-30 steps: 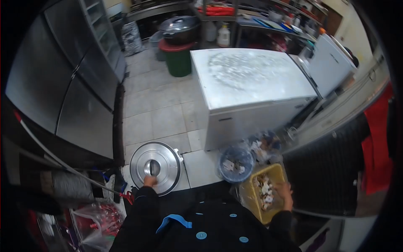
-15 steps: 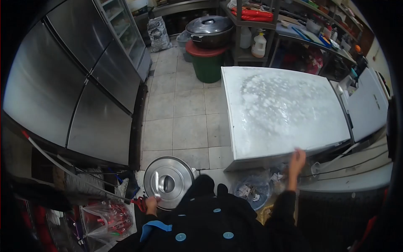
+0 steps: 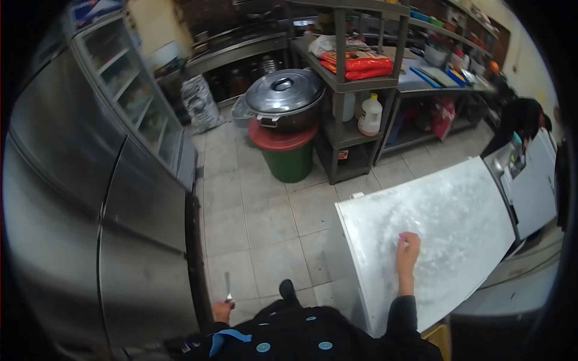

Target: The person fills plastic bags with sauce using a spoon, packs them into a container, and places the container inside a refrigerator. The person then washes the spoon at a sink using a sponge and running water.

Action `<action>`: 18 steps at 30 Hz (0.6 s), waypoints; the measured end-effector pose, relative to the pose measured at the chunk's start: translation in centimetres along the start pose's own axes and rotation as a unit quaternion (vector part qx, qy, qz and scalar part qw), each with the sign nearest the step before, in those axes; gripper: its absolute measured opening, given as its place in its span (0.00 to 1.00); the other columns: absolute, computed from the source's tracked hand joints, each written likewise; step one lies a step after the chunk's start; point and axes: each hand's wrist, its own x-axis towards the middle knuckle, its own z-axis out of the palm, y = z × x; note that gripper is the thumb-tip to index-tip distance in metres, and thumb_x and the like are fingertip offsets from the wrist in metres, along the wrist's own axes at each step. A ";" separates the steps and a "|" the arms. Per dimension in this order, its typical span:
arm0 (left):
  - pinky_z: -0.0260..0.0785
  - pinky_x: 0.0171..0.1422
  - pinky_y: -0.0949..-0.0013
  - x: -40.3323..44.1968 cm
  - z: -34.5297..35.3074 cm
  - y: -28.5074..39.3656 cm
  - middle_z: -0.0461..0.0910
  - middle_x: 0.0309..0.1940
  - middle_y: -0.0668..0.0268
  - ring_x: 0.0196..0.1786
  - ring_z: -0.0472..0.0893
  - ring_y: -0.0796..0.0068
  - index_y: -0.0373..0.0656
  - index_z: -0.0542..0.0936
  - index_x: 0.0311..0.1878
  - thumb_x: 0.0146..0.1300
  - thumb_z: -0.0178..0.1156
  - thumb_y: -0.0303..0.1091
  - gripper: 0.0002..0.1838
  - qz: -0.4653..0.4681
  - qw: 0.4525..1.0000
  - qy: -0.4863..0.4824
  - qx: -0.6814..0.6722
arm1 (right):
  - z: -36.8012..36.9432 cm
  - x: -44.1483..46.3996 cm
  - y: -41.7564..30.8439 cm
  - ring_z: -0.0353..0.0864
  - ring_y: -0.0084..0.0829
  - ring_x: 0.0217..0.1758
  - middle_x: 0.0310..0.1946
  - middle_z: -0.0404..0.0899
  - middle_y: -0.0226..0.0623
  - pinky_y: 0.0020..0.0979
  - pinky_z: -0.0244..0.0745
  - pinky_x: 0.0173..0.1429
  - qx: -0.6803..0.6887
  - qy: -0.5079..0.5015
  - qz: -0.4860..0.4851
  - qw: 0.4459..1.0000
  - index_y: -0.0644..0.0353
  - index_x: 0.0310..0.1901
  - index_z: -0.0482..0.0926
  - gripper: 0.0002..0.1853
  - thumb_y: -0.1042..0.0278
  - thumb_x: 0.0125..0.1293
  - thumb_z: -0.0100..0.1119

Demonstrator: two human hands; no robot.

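Observation:
My left hand (image 3: 221, 311) is low at the front, closed around a slim metal utensil (image 3: 228, 286) that points upward. It is too small and blurred for me to tell its exact kind. My right hand (image 3: 407, 249) is over the frosty-looking white top of a chest freezer (image 3: 451, 216). Its fingers are curled together, and whatever may be in them is hidden. I cannot tell whether that hand touches the surface.
Steel refrigerators (image 3: 144, 240) line the left side of the tiled floor (image 3: 277, 265). Ahead, a large lidded pot (image 3: 286, 93) sits on a green bin (image 3: 289, 159) beside a grey shelf rack (image 3: 352, 141). A dark-clothed person (image 3: 521, 120) is at the far right.
My view has moved forward, and the round steel lid and bagged items by my feet have left it. My right hand has come over the freezer top. Another person has appeared at right.

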 end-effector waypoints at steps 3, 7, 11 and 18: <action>0.74 0.34 0.70 7.9 2.8 12.5 0.82 0.24 0.59 0.29 0.83 0.72 0.38 0.81 0.25 0.40 0.72 0.31 0.10 0.316 0.859 -0.059 0.398 | 2.1 0.1 -3.5 0.71 0.38 0.40 0.35 0.74 0.40 0.35 0.67 0.40 -0.045 -0.001 0.109 0.993 0.61 0.33 0.77 0.06 0.82 0.55 0.54; 0.74 0.35 0.71 14.8 10.6 27.1 0.82 0.27 0.62 0.34 0.82 0.72 0.38 0.80 0.31 0.45 0.70 0.30 0.11 0.127 0.943 -0.305 0.036 | 5.8 1.4 -5.4 0.71 0.36 0.34 0.30 0.73 0.38 0.34 0.65 0.36 -0.076 0.051 0.105 0.990 0.61 0.32 0.77 0.05 0.81 0.55 0.53; 0.73 0.40 0.72 14.8 20.0 42.3 0.82 0.36 0.68 0.38 0.81 0.76 0.40 0.77 0.45 0.51 0.69 0.33 0.19 0.069 0.868 -0.492 0.001 | 11.9 6.0 -5.7 0.70 0.29 0.22 0.22 0.74 0.37 0.29 0.66 0.30 0.005 0.173 0.218 0.960 0.64 0.31 0.80 0.05 0.80 0.57 0.53; 0.69 0.47 0.73 8.7 28.4 67.1 0.80 0.44 0.67 0.46 0.77 0.79 0.43 0.74 0.54 0.56 0.67 0.36 0.23 0.114 0.733 -0.668 0.056 | 22.7 20.3 -4.5 0.67 0.17 0.19 0.15 0.68 0.25 0.21 0.63 0.25 0.067 0.027 0.234 0.970 0.65 0.51 0.74 0.18 0.70 0.59 0.62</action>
